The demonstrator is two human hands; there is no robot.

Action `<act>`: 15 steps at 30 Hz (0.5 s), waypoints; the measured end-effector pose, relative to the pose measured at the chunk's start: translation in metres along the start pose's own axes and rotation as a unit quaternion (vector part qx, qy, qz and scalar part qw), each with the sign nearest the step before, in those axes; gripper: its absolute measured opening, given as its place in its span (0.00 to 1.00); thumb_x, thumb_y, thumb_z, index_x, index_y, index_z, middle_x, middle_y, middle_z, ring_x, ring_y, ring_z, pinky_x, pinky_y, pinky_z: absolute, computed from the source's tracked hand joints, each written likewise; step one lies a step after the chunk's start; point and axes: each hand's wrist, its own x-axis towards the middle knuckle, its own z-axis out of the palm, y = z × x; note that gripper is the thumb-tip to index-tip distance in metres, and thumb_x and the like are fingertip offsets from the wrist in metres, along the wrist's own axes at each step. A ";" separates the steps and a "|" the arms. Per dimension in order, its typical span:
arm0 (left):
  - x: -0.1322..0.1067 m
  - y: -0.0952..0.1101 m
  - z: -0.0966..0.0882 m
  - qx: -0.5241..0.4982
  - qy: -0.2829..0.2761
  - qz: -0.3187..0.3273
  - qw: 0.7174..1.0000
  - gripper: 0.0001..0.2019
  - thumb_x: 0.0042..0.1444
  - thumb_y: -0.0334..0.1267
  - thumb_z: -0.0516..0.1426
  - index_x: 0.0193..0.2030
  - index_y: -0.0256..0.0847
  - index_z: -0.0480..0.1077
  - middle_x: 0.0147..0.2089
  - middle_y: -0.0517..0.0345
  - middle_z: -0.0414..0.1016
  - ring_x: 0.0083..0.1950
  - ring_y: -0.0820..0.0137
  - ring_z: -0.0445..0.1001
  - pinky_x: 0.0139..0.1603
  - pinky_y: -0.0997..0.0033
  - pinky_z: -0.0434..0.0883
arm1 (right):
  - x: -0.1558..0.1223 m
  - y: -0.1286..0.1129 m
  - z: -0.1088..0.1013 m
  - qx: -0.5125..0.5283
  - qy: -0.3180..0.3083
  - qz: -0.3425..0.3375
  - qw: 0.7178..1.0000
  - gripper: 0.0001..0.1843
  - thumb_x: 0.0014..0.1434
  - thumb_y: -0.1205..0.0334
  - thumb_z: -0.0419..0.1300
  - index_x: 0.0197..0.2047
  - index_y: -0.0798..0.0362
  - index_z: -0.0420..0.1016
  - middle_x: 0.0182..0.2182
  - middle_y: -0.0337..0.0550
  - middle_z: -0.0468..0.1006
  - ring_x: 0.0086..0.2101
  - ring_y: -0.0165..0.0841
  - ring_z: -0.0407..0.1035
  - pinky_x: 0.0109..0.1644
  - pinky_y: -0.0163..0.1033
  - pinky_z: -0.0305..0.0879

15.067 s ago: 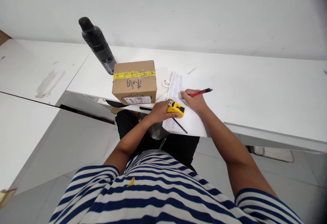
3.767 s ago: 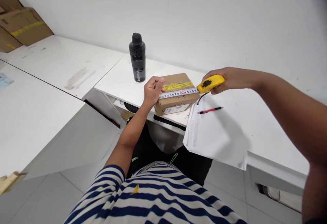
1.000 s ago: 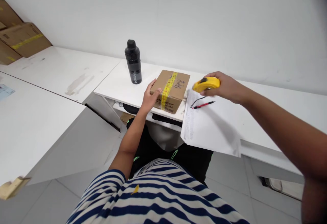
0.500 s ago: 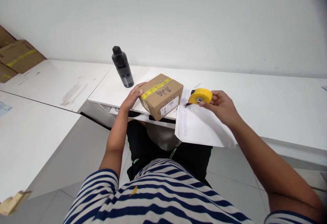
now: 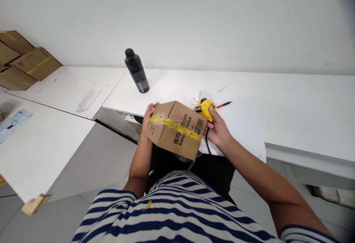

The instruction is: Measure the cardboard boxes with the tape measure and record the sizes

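Observation:
A small cardboard box (image 5: pixel 177 130) with yellow tape across it is lifted off the white desk (image 5: pixel 277 102) and tilted toward me. My left hand (image 5: pixel 149 112) grips its left end, fingers curled over the top edge. My right hand (image 5: pixel 217 128) presses against the box's right end while its fingers close round a yellow tape measure (image 5: pixel 205 108), whose black strap hangs down. White printed sheets (image 5: pixel 241 132) lie on the desk behind my right hand, partly hidden by the box.
A black water bottle (image 5: pixel 137 71) stands on the desk at the back left. A red pen (image 5: pixel 224 104) lies on the sheets. Several taped cardboard boxes (image 5: pixel 24 63) are stacked on a second white desk at far left.
The box has been lifted from the desk and turned over toward me. My right hand, still holding the tape measure, has come in against the box's right end.

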 end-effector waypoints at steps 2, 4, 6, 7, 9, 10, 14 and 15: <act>0.013 -0.005 0.008 0.046 -0.002 0.015 0.999 0.11 0.56 0.39 0.65 0.41 0.44 0.67 0.47 0.58 0.83 0.49 0.68 0.82 0.54 0.68 0.75 | 0.008 -0.008 0.008 0.004 0.019 -0.041 0.999 0.26 0.46 0.38 0.76 0.35 0.50 0.76 0.12 0.24 0.60 0.12 0.19 0.55 0.14 0.24 0.59; 0.030 -0.003 0.016 0.102 -0.017 0.039 0.994 0.10 0.58 0.39 0.64 0.42 0.42 0.67 0.43 0.58 0.82 0.45 0.70 0.81 0.51 0.70 0.75 | 0.022 -0.024 0.017 0.006 0.042 -0.132 0.990 0.25 0.48 0.40 0.76 0.37 0.49 0.77 0.19 0.27 0.71 0.16 0.19 0.60 0.18 0.24 0.65; 0.047 0.002 0.023 0.147 -0.031 0.076 0.986 0.12 0.56 0.37 0.66 0.44 0.41 0.69 0.43 0.58 0.82 0.45 0.71 0.80 0.52 0.71 0.74 | 0.039 -0.042 0.026 -0.004 0.069 -0.228 0.971 0.22 0.50 0.42 0.75 0.38 0.47 0.76 0.27 0.30 0.78 0.21 0.21 0.68 0.25 0.25 0.72; 0.054 0.004 0.027 0.177 -0.040 0.097 0.979 0.13 0.54 0.35 0.66 0.44 0.41 0.70 0.44 0.57 0.82 0.46 0.71 0.79 0.53 0.70 0.73 | 0.048 -0.049 0.029 -0.015 0.081 -0.263 0.961 0.22 0.51 0.43 0.75 0.39 0.46 0.75 0.30 0.30 0.79 0.24 0.22 0.71 0.29 0.26 0.75; 0.065 0.007 0.032 0.245 -0.063 0.125 0.959 0.14 0.51 0.33 0.68 0.44 0.40 0.71 0.46 0.55 0.82 0.48 0.69 0.79 0.55 0.68 0.73 | 0.062 -0.059 0.034 -0.040 0.097 -0.301 0.948 0.23 0.49 0.45 0.77 0.39 0.45 0.72 0.34 0.30 0.80 0.29 0.24 0.76 0.33 0.28 0.77; 0.069 0.007 0.033 0.271 -0.069 0.130 0.951 0.14 0.51 0.32 0.67 0.43 0.39 0.72 0.46 0.54 0.82 0.49 0.67 0.79 0.55 0.67 0.73 | 0.066 -0.062 0.035 -0.051 0.101 -0.310 0.944 0.25 0.47 0.46 0.77 0.39 0.45 0.71 0.35 0.30 0.80 0.30 0.24 0.77 0.33 0.28 0.78; 0.063 0.016 0.034 0.292 0.016 0.160 0.943 0.09 0.57 0.32 0.62 0.45 0.39 0.71 0.50 0.50 0.81 0.48 0.68 0.80 0.53 0.67 0.74 | 0.058 -0.063 0.033 -0.073 0.081 -0.324 0.940 0.30 0.41 0.48 0.80 0.39 0.44 0.68 0.35 0.30 0.80 0.30 0.24 0.77 0.33 0.29 0.77; 0.054 0.020 0.035 0.277 0.054 0.179 0.942 0.07 0.59 0.33 0.60 0.45 0.40 0.71 0.50 0.51 0.80 0.46 0.70 0.79 0.52 0.68 0.74 | 0.050 -0.062 0.031 -0.081 0.069 -0.328 0.939 0.30 0.41 0.49 0.81 0.40 0.44 0.69 0.35 0.30 0.80 0.30 0.25 0.77 0.33 0.30 0.77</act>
